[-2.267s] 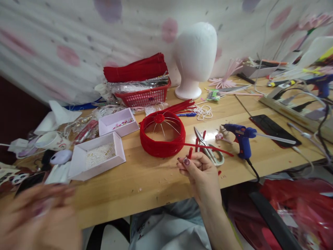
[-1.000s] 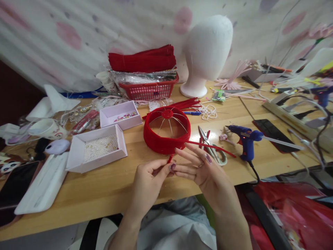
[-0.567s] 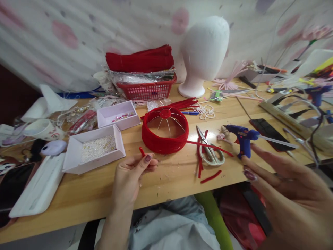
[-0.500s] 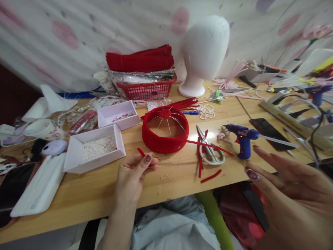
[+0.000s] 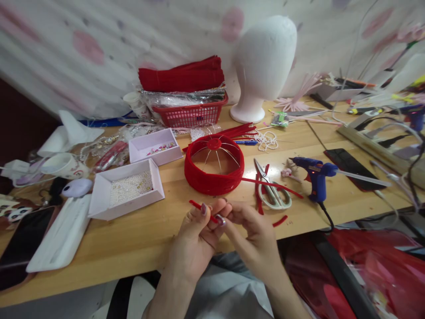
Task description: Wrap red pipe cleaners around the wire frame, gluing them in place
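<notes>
Between the fingertips of both hands is a short red pipe cleaner (image 5: pixel 195 204). My left hand (image 5: pixel 195 235) pinches it, its far end poking out past the thumb. My right hand (image 5: pixel 250 232) closes thumb and finger on the near end. Just beyond my hands stands a round red frame (image 5: pixel 214 177) with thin metal ribs meeting at a red disc on top. A loose red strip trails from it over white-handled scissors (image 5: pixel 275 195). A blue hot glue gun (image 5: pixel 315 175) rests at the right, a small red light on its side.
Two white trays hold pearl beads (image 5: pixel 131 188) and pink gems (image 5: pixel 162 148). A red basket (image 5: pixel 189 116) of red stems and a white foam head (image 5: pixel 265 66) stand at the back. Phones lie at the left (image 5: pixel 28 243) and right (image 5: pixel 352 168); a power strip (image 5: pixel 375 144) is behind.
My right hand has come from beside the glue gun to my left hand and taken the pipe cleaner's near end. My left hand has shifted slightly right and nearer.
</notes>
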Available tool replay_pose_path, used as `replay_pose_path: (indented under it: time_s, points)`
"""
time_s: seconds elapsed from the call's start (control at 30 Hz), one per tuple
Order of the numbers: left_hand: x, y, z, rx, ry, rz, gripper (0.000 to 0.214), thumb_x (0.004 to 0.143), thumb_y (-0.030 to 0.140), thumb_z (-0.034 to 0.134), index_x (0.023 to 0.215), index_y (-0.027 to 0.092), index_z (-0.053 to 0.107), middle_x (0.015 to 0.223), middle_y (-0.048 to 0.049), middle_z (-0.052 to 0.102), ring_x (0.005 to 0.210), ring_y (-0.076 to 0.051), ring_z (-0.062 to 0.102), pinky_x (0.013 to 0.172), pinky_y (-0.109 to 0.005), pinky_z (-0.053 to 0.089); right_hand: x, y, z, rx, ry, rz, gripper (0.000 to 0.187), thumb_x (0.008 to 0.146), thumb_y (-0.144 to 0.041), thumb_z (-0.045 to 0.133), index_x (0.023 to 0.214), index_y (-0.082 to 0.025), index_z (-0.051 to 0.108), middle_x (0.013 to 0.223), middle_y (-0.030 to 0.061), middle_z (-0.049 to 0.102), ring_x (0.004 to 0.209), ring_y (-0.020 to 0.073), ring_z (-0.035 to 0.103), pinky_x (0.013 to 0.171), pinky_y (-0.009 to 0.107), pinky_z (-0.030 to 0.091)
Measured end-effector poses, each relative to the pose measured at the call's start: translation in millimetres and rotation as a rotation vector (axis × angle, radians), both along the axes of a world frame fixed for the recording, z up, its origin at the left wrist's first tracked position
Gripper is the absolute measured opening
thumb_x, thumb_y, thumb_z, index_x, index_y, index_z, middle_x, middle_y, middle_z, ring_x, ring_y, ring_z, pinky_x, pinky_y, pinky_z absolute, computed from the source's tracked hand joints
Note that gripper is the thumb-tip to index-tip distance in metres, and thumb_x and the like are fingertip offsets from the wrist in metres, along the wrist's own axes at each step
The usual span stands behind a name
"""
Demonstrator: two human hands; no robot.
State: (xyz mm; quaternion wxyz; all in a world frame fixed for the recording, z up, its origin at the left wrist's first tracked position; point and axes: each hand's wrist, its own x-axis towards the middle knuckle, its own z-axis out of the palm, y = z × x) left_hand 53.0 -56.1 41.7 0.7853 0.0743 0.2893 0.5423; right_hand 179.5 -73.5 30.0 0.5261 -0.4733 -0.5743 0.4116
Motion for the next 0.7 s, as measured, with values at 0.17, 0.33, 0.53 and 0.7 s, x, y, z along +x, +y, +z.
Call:
replay_pose_path:
  time_s: [0.17,0.33,0.53,0.7]
  points:
    - [5.7,0.9,3.1,0.017,-0.083,-0.104,0.023,0.064,0.032,0.098,0.076,0.023,0.081,0.090,0.0010,0.084,0.088,-0.012,0.080,0.082,-0.016,0.063,15.0,1.5,3.8,-0.045,0.071,-0.138,0.008,0.083,-0.029,0.082,0.088,-0.023,0.079,0.079,0.0014,0.079,0.070,0.0150,0.075,0.067,0.022,0.062]
    - [4.5,-0.7,-0.7,0.025,-0.078,-0.141,0.020,0.066,0.034,0.097,0.075,0.026,0.081,0.094,0.0021,0.084,0.094,-0.014,0.080,0.091,-0.021,0.062,25.6,9.7,6.6,-0.093,0.281,-0.356,0.011,0.084,-0.035,0.083,0.086,-0.023,0.081,0.079,0.0032,0.080,0.064,0.0157,0.076,0.064,0.025,0.065]
    - [8.6,2.7,-8.4,0.006,-0.026,-0.052,0.020,0.068,0.036,0.096,0.078,0.026,0.082,0.104,-0.0004,0.084,0.103,-0.017,0.078,0.096,-0.027,0.060,29.1,2.0,12.5,-0.047,0.229,-0.294,0.019,0.094,-0.030,0.072,0.112,-0.032,0.077,0.107,0.0020,0.080,0.092,0.0151,0.077,0.084,0.026,0.064]
    - [15.4,1.9,-3.5,0.001,0.019,-0.068,0.019,0.071,0.033,0.094,0.085,0.025,0.084,0.110,-0.0025,0.082,0.105,-0.016,0.076,0.091,-0.023,0.059,16.2,-4.0,10.2,-0.009,-0.018,-0.090,0.009,0.093,-0.028,0.073,0.100,-0.029,0.077,0.097,0.0002,0.078,0.090,0.0141,0.073,0.081,0.022,0.059]
